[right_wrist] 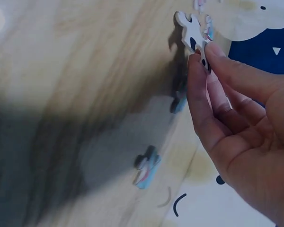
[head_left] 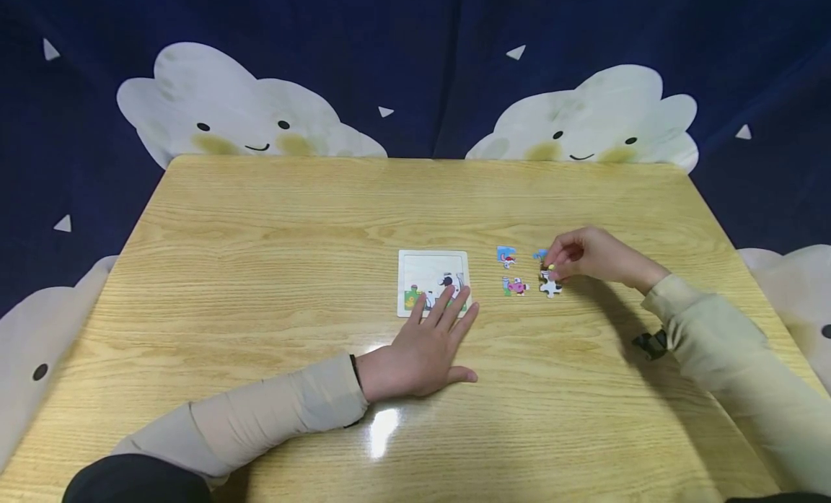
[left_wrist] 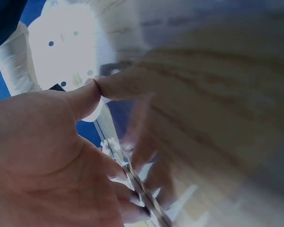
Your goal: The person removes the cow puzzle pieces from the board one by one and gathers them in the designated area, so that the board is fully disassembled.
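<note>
My left hand (head_left: 422,355) lies with its fingers spread straight, the fingertips on the lower part of a square white puzzle board (head_left: 430,265). Several fitted pieces show along the bottom of that board, partly covered by the fingers. In the left wrist view the palm (left_wrist: 52,146) is seen from the side, close to the tabletop. To the right, my right hand (head_left: 587,254) pinches a white puzzle piece with dark spots (right_wrist: 193,37) between thumb and index finger. It is lifted off the table in the right wrist view, its shadow beside it.
Near the right hand lie loose puzzle pieces: a blue one with red (head_left: 506,255), a pink one (head_left: 517,286), and a blue one (head_left: 539,255) partly hidden by the fingers. The wooden table (head_left: 273,236) meets a dark blue cloud-patterned curtain (head_left: 422,48) behind.
</note>
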Tool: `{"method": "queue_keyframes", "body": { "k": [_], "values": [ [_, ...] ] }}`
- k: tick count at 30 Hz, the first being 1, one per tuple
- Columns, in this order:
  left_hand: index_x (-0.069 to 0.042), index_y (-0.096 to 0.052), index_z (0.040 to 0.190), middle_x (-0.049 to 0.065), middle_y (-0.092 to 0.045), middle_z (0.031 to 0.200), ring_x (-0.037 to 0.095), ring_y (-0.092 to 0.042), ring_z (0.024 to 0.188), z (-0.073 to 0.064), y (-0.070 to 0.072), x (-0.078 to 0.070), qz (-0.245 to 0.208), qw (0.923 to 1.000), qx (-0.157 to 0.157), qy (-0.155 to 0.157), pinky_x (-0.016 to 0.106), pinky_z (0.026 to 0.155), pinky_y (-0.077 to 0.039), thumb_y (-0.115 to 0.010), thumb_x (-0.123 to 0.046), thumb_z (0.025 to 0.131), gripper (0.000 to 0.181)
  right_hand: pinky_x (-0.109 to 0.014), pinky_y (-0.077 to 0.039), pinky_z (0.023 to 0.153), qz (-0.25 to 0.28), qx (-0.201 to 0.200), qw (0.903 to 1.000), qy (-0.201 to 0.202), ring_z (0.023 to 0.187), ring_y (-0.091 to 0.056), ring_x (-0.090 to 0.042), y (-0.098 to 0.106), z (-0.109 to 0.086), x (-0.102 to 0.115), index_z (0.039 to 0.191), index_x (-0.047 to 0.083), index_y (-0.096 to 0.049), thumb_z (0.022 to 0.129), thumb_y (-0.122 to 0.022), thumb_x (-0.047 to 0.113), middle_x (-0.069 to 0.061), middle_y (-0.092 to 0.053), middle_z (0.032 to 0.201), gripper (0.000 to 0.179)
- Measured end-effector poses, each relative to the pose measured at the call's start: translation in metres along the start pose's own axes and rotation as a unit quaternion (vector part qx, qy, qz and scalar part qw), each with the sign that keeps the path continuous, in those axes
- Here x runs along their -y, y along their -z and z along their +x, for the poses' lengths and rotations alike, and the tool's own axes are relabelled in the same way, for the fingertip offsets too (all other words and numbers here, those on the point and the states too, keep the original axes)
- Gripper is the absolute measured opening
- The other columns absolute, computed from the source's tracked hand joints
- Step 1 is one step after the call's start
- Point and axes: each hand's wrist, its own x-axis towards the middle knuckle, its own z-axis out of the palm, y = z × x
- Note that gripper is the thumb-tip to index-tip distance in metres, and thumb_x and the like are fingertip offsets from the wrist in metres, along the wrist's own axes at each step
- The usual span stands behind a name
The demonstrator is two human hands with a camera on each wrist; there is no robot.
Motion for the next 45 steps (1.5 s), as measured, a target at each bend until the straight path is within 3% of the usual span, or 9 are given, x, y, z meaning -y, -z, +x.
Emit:
{"method": "queue_keyframes", "body": {
  "k": [8, 23, 30, 39, 45],
  "values": [
    [-0.013, -0.004, 0.159, 0.012, 0.005, 0.164, 0.029, 0.004, 0.149, 0.001, 0.0, -0.001, 0.003, 1.0, 0.001, -0.001, 0.051, 0.117, -0.013, -0.032, -0.069, 0.095, 0.09, -0.024, -0.053, 0.063, -0.047, -0.044, 0.9969, 0.045, 0.069, -0.063, -0.012, -0.011, -0.006, -0.01, 0.087, 0.006, -0.075, 0.078, -0.081, 0.003, -0.002, -0.07, 0.08, 0.011],
    [-0.012, -0.006, 0.159, 0.012, 0.007, 0.164, 0.029, 0.006, 0.149, -0.001, -0.001, 0.002, -0.045, 0.999, -0.005, -0.005, 0.052, 0.117, -0.011, -0.039, -0.067, 0.095, 0.09, -0.023, -0.054, 0.064, -0.074, -0.05, 0.993, 0.078, 0.071, -0.065, -0.012, -0.016, -0.007, -0.007, 0.084, 0.007, -0.073, 0.079, -0.079, -0.002, -0.001, -0.071, 0.083, 0.012],
    [-0.012, -0.005, 0.159, 0.012, 0.008, 0.164, 0.029, 0.007, 0.149, -0.002, -0.002, 0.002, -0.051, 0.9987, -0.005, 0.002, 0.051, 0.117, -0.009, -0.039, -0.066, 0.095, 0.091, -0.023, -0.054, 0.065, -0.05, -0.044, 0.9921, 0.107, 0.072, -0.067, -0.015, -0.021, 0.002, 0.017, 0.087, 0.004, -0.073, 0.081, -0.077, 0.0, -0.002, -0.072, 0.084, 0.008],
    [-0.012, -0.005, 0.159, 0.012, 0.008, 0.164, 0.029, 0.005, 0.149, -0.003, -0.002, 0.001, -0.033, 0.9993, -0.017, 0.005, 0.051, 0.117, -0.01, -0.038, -0.067, 0.095, 0.091, -0.027, -0.054, 0.066, -0.022, -0.012, 0.9884, 0.15, 0.071, -0.066, -0.016, -0.054, 0.044, 0.065, 0.09, 0.003, -0.074, 0.086, -0.074, 0.001, -0.001, -0.071, 0.079, 0.005],
    [-0.012, -0.006, 0.159, 0.012, 0.008, 0.163, 0.029, 0.006, 0.149, -0.001, -0.003, -0.001, -0.029, 0.9995, -0.014, 0.001, 0.052, 0.117, -0.01, -0.037, -0.068, 0.095, 0.09, -0.027, -0.054, 0.065, -0.033, 0.009, 0.9874, 0.154, 0.07, -0.066, -0.015, -0.07, 0.062, 0.081, 0.088, 0.0, -0.072, 0.084, -0.073, -0.004, -0.006, -0.071, 0.078, 0.006]
  ]
}}
